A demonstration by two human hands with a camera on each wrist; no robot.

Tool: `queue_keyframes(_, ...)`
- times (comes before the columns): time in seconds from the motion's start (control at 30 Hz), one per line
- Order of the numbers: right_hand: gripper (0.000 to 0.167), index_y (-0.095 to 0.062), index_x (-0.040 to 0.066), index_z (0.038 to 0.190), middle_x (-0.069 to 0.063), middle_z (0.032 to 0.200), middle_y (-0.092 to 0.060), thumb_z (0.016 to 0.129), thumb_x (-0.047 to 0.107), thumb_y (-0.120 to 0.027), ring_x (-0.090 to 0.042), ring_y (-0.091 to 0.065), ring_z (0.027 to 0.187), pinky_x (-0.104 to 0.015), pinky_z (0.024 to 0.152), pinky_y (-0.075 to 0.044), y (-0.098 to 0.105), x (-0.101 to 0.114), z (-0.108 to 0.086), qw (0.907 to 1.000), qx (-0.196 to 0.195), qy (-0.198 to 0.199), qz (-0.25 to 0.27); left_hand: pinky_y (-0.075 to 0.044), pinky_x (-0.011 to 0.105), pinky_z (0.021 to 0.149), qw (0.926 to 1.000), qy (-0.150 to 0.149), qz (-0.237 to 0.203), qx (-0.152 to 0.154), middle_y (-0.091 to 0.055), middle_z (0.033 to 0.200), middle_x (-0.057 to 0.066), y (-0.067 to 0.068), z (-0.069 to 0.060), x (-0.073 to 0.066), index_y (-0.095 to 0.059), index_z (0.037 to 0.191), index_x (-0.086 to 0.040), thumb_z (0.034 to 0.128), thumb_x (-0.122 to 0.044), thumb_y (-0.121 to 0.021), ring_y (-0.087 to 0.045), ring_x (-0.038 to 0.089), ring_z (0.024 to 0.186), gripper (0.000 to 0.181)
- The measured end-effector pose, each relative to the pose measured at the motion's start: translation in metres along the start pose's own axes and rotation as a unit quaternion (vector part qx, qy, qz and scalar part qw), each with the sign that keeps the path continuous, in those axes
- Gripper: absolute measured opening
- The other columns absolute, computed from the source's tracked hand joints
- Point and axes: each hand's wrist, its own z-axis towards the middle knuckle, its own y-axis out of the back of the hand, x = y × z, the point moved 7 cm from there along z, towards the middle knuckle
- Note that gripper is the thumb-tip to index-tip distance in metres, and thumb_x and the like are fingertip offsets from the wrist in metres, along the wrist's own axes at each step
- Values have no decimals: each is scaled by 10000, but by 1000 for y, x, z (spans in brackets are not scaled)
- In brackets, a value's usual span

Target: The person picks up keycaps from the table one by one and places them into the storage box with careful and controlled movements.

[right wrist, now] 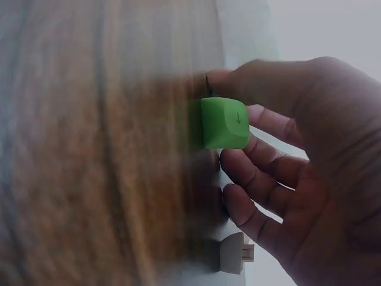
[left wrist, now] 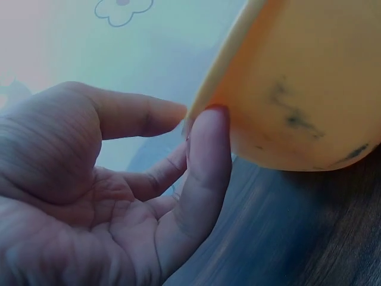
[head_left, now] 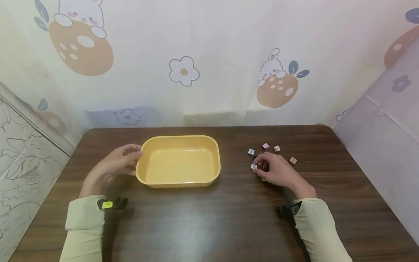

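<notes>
A yellow tray (head_left: 178,185) sits on the table, and the left hand (head_left: 119,162) pinches its left rim between thumb and fingers; the left wrist view shows this hand (left wrist: 137,179) at the tray's wall (left wrist: 303,89). On the right, the right hand (head_left: 278,169) pinches a small white keycap (head_left: 254,166) between thumb and index finger, low over the table. Partly under this hand lies a green keycap (head_left: 263,179). In the right wrist view that green keycap (right wrist: 225,123) stands in front of the right hand (right wrist: 297,161), whose pinched keycap is hidden there.
Beyond the right hand lie a white-blue keycap (head_left: 251,151), a pink one (head_left: 266,146) and a cream one (head_left: 276,148), with an orange-beige one (head_left: 293,160) to the right. A dark piece is partly hidden by the fingers. A patterned curtain (head_left: 216,72) hangs behind the table (head_left: 196,225).
</notes>
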Motion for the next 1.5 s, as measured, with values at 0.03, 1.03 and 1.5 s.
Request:
queue_keyframes(0.03, 134, -727, 188, 1040, 45, 923, -678, 933, 197, -808, -108, -598, 822, -277, 741, -513, 0, -1, 1, 10000, 1, -9, 22, -658, 351, 815, 10000, -45, -31, 40, -663, 1121, 46, 1, 1, 0, -376, 1524, 35, 1076, -335, -606, -711, 149, 948, 625)
queue_keyframes(1.03, 170, -709, 245, 958, 146, 846, -614, 896, 165, -846, -7, -560, 780, -226, 696, -507, -17, -2, -24, 9985, -91, 374, 393, -661, 440, 846, 9980, 14, -456, 434, -669, 1164, 125, -16, -15, 32, -342, 1537, 35, 1056, -221, -612, -708, 243, 1013, 608)
queue_keyframes(1.5, 144, -719, 231, 970, 105, 853, -618, 908, 173, -835, -25, -550, 781, -229, 685, -493, 3, -8, 1, 9986, -325, 329, 242, -656, 420, 819, 9982, -328, -363, 354, -680, 1119, 85, -5, 10, 5, -331, 1533, 31, 1059, -197, -584, -706, 201, 995, 583)
